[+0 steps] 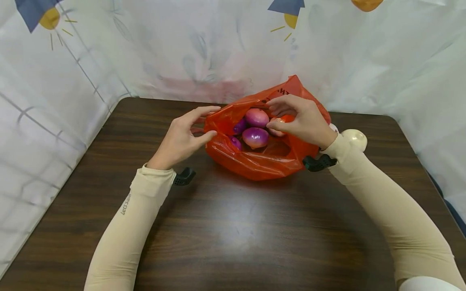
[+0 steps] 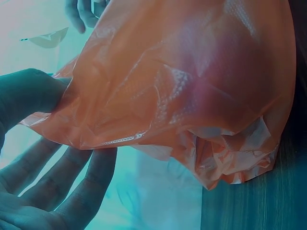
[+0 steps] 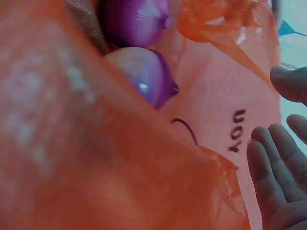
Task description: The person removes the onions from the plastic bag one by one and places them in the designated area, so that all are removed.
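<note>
An orange-red plastic bag (image 1: 255, 169) lies with its mouth spread, holding several purple-pink onions, including a pink onion (image 1: 257, 118) and a deeper purple onion (image 1: 255, 138). My left hand (image 1: 183, 135) is at the bag's left end, thumb and fingers apart; in the left wrist view the fingers (image 2: 98, 179) touch the plastic edge and the thumb tip is hidden. Over the bag's right side, my right hand (image 1: 300, 121) reaches across the mouth, its fingertips overlapping another onion (image 1: 277, 127). The right wrist view shows its fingers (image 3: 268, 177) fairly straight, apart from the thumb.
A pale onion (image 1: 354, 139) sits on the dark wooden table (image 1: 236, 234) right of the bag, with a second pale thing (image 1: 333, 127) partly hidden by the right wrist. A printed white curtain (image 1: 153, 48) hangs behind the table.
</note>
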`<state>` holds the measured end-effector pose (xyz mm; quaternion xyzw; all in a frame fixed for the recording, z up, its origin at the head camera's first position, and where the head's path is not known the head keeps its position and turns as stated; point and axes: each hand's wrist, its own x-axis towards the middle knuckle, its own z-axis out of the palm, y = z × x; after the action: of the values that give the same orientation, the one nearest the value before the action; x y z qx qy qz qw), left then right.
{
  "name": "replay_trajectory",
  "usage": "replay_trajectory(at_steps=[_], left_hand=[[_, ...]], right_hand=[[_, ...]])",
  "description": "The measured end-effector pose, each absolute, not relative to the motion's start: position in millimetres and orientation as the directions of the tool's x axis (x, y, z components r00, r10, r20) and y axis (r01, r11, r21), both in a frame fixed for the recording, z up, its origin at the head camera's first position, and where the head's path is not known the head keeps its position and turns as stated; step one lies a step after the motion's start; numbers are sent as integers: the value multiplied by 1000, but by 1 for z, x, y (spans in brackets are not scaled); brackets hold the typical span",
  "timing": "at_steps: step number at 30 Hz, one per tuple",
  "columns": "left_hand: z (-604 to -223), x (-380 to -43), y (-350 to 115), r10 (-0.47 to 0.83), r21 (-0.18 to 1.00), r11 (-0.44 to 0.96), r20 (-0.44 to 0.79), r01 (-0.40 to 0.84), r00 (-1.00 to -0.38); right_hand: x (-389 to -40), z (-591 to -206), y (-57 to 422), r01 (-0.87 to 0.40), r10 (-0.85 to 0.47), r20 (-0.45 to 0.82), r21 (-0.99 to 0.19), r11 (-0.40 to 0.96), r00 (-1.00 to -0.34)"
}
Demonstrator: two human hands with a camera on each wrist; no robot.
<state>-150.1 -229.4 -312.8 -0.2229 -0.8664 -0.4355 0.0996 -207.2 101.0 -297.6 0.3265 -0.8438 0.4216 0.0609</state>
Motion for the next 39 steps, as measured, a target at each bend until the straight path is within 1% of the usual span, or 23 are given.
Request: replay_trajectory(at_steps=[6,11,15,18,29,39], left_hand=[[-314,-150,-229,305,709,520,368,477,-878],[-315,-150,-228,312,703,516,378,489,-872],[-316,-150,-227,318,702,519,371,488,-872],[-317,-150,-226,323,704,518,365,486,-873],[-317,-150,-226,326,698,523,368,490,-871],[-317,-150,-228,319,695,527,371,488,-872]], right_hand=[[-215,-312,93,-537,-522,281,-718,443,-806],[-219,-320,88,-524,-558,217,-705,477,-801],[-222,-326,87,-545,-594,194,-676,496,-781],[-224,-329,86,-542,-603,176,-673,503,-778],[-231,-343,85,-484,-602,113,-717,501,-791],[-235,-344,86,-421,-597,52,-758,498,-800]])
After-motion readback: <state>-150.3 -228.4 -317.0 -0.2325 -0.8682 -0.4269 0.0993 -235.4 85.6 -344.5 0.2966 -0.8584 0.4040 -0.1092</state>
